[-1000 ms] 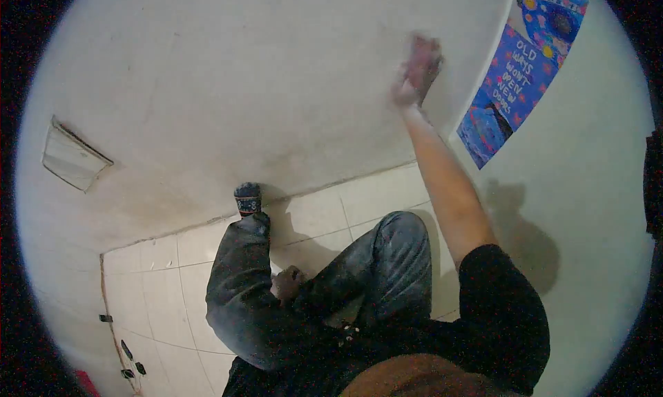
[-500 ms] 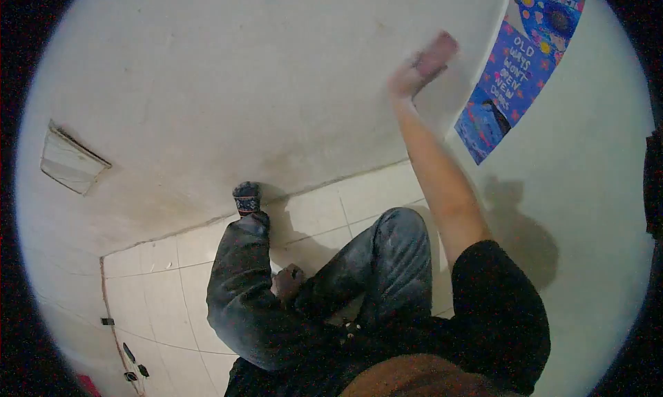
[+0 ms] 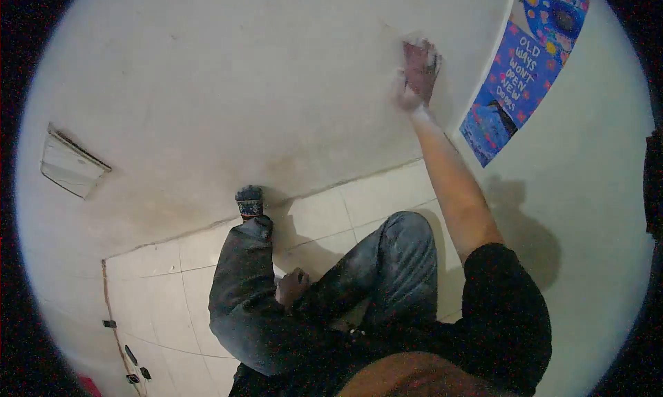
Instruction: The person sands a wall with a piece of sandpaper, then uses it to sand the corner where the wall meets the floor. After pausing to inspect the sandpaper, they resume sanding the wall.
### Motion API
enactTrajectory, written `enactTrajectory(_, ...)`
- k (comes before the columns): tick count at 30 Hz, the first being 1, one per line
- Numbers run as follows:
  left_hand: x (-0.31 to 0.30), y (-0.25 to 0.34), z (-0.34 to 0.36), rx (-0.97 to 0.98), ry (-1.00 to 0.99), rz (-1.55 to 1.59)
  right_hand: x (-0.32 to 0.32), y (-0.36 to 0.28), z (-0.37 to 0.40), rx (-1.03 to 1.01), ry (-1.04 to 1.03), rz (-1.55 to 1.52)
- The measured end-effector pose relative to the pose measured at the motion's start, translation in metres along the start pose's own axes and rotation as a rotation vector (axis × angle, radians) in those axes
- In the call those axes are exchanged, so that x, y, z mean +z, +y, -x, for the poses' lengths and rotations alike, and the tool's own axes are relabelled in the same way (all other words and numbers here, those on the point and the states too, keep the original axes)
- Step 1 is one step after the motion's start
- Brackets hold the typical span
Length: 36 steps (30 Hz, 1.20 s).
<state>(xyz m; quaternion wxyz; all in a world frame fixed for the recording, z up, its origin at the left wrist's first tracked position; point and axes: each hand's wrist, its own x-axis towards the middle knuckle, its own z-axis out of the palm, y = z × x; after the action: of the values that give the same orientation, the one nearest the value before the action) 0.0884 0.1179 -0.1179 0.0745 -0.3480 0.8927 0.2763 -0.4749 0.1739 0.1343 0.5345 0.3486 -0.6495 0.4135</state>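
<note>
Up against the white wall [image 3: 276,86], my right hand [image 3: 413,96] grips a flat reddish-brown piece of sandpaper [image 3: 418,69]. The sandpaper looks pressed to the wall, just left of the corner. White dust seems to coat the fingers and wrist. Whether the piece is folded or backed by a block I cannot make out. My left hand and forearm do not show anywhere in the view.
Painted posters [image 3: 514,86] hang on the adjoining wall, right of my forearm. A patterned sock [image 3: 249,201] covers my outstretched foot at the wall's base. Pale tiles [image 3: 324,210] form the floor. A framed panel [image 3: 72,163] sits in the wall at left; cables and plugs [image 3: 132,362] lie lower left.
My right hand has turned and shifted slightly. The sandpaper is lower and further left, with its face more toward me. The view has moved a little.
</note>
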Motion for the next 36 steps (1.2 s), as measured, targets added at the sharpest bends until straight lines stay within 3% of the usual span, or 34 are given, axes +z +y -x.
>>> enactTrajectory(2, -0.011, 0.012, 0.004, 0.004, -0.016, 0.047, 0.028, 0.014, 0.01, 0.38, 0.122, -0.237)
enactTrajectory(4, -0.032, 0.03, 0.008, -0.065, -0.056, 0.043, 0.052, 0.022, 0.014, 0.494, 0.189, -0.173)
enactTrajectory(5, -0.015, 0.011, 0.003, 0.018, -0.018, -0.02, 0.063, 0.023, 0.014, 0.552, 0.226, -0.14)
enactTrajectory(6, 0.018, -0.027, -0.003, 0.102, 0.015, -0.084, 0.046, 0.011, 0.007, 0.402, 0.174, -0.124)
enactTrajectory(8, 0.025, -0.042, -0.008, 0.185, 0.049, -0.153, 0.009, -0.017, -0.01, 0.095, 0.077, -0.115)
enactTrajectory(10, 0.026, -0.041, -0.005, 0.184, 0.056, -0.13, 0.002, 0.018, 0.01, -0.114, -0.232, 0.189)
enactTrajectory(11, 0.024, -0.038, -0.003, 0.186, 0.061, -0.107, 0.009, 0.025, 0.009, 0.038, -0.053, -0.066)
enactTrajectory(13, 0.017, -0.028, 0.001, 0.16, 0.065, -0.019, 0.065, 0.065, 0.028, 0.479, 0.139, -0.19)
enactTrajectory(15, -0.003, -0.005, 0.008, 0.061, 0.036, 0.051, 0.11, 0.074, 0.07, 0.507, 0.259, 0.291)
enactTrajectory(18, -0.022, 0.018, 0.009, -0.046, -0.041, 0.078, 0.0, 0.012, 0.014, -0.177, -0.153, 0.132)
enactTrajectory(19, -0.023, 0.021, 0.008, -0.07, -0.068, 0.08, -0.006, 0.016, 0.01, -0.249, -0.181, 0.117)
enactTrajectory(23, -0.02, 0.015, 0.008, -0.019, -0.052, 0.089, 0.016, 0.03, -0.002, 0.415, 0.178, -0.081)
enactTrajectory(24, -0.018, 0.009, 0.008, -0.015, -0.05, 0.093, 0.026, 0.026, 0.002, 0.494, 0.247, -0.093)
enactTrajectory(26, -0.017, 0.003, 0.007, -0.05, -0.056, 0.104, 0.03, 0.013, 0.007, 0.391, 0.248, -0.074)
enactTrajectory(29, -0.021, 0.017, 0.007, -0.117, -0.08, 0.115, -0.006, 0.009, 0.009, -0.131, -0.019, 0.126)
enactTrajectory(32, -0.025, 0.029, 0.01, -0.101, -0.051, 0.066, 0.006, 0.029, 0.0, 0.228, 0.073, -0.329)
enactTrajectory(33, -0.024, 0.03, 0.011, -0.096, -0.024, 0.051, -0.001, 0.028, -0.013, 0.276, 0.141, -0.038)
enactTrajectory(36, -0.026, 0.034, 0.015, -0.148, -0.006, 0.076, 0.006, -0.009, -0.027, 0.366, 0.217, 0.035)
